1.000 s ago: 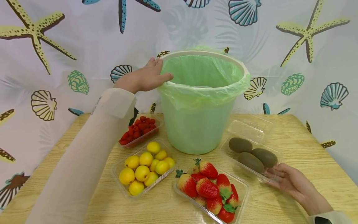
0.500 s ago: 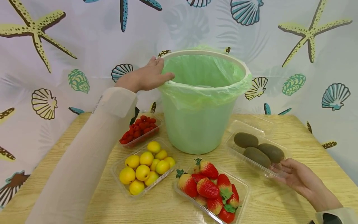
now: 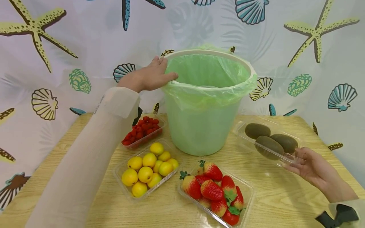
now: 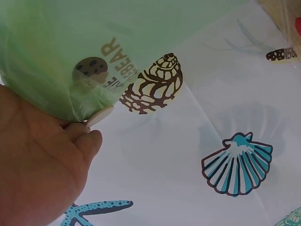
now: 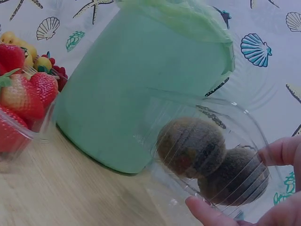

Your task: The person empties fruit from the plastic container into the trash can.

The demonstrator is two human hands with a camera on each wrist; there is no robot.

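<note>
My left hand (image 3: 149, 76) grips the left side of the rim of a pale green bin (image 3: 199, 126) lined with a thin green bag (image 3: 225, 101). In the left wrist view, its fingers (image 4: 89, 139) curl at the edge of the liner. My right hand (image 3: 316, 167) holds the near right end of a clear plastic container (image 3: 293, 158), thumb on one side and fingers on the other. Three brown kiwis (image 3: 269, 146) lie in it. The container is raised above the table, right of the bin. In the right wrist view, two kiwis (image 5: 190, 147) show through its clear wall.
Clear boxes of strawberries (image 3: 212, 191), small yellow fruit (image 3: 145, 174) and red raspberries (image 3: 142, 130) stand on the wooden table (image 3: 142, 212) in front and left of the bin. A curtain (image 3: 99, 41) with shells and starfish hangs behind.
My right hand has lifted the kiwi container off the table and moved it up and to the right. The left hand has stayed on the bin's rim.
</note>
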